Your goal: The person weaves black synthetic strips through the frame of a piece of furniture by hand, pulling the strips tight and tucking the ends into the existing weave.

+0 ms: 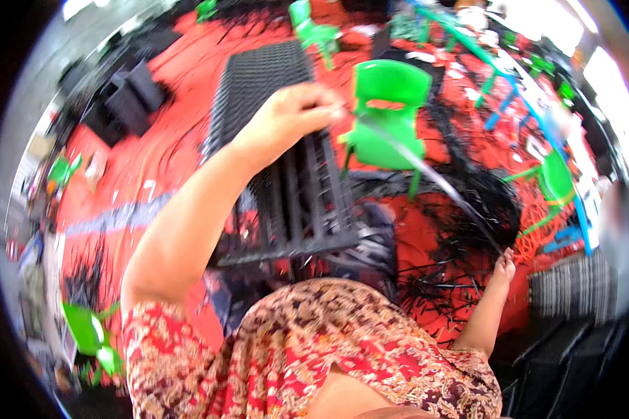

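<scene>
A long, thin, shiny strip [437, 177] is stretched slantwise between my two hands, partly smeared by motion. My left hand [286, 119] is raised above the woven piece, its fingers pinched at the strip's upper end. Far out to the right and lower, my right hand [504, 265] is closed on the other end. Between my legs stands a black woven piece [269, 66], box-like, with a tight weave on top. Its near side shows bare frame bars [297, 199] with gaps between them; my left forearm hides part of it.
A green chair [391, 84] stands just beyond the woven piece. Black strips [486, 202] lie heaped on the red floor at right, near an orange cord tangle [545, 227]. More woven black pieces [126, 101] stand at far left. Another green chair [87, 332] is at lower left.
</scene>
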### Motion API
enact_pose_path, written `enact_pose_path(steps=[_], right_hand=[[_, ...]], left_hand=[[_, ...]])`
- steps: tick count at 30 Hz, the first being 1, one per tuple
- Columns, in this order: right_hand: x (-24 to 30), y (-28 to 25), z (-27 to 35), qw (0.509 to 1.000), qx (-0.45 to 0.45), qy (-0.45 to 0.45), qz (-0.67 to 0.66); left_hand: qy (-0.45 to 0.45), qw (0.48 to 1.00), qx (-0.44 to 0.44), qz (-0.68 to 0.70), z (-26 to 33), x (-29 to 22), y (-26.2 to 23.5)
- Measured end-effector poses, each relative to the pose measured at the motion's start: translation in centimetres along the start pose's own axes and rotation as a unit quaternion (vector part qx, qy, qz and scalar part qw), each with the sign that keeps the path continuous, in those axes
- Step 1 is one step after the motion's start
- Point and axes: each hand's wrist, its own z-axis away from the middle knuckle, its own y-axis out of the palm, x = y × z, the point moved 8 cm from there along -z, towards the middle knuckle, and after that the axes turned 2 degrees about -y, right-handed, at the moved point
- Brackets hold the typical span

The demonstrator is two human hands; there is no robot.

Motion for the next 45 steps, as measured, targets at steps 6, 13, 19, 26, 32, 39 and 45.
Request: enact_pose_path(steps=[6, 13, 19, 26, 32, 39, 45], right_hand=[[1.5, 31.5, 3.7, 0.614, -0.025, -0.532, 0.582], [-29.2, 58.0, 16.9, 0.211, 0.464, -0.435, 0.742], [-35.3, 55.1, 20.1, 0.208, 0.568, -0.421, 0.676], [-32.5, 50.2, 11.8, 0.288, 0.432, -0.338, 0.784], [-34.2, 57.4, 15.9, 0.673, 0.505, -0.162, 0.516], [-46.5, 67.5, 25.3, 0.535, 0.623, -0.148, 0.55], [-45.1, 68.0, 25.7, 0.541, 0.623, -0.214, 0.523]], left_hand=[[-0.011, 0.976, 0.009, 0.216, -0.8, 0.7, 0.4], [0.004, 0.942, 0.028, 0.335, -0.2, -0.4, 0.3], [-0.019, 0.853, 0.031, 0.521, -0.3, 0.3, -0.3], [-0.047, 0.883, -0.009, 0.467, -1.0, 1.4, 0.1], [-0.041, 0.92, 0.047, 0.387, -1.0, 0.8, 3.3], [0.246, 0.963, -0.032, -0.108, 0.4, -2.5, 4.3], [0.068, 0.984, 0.136, 0.095, -0.4, -0.3, 5.4]])
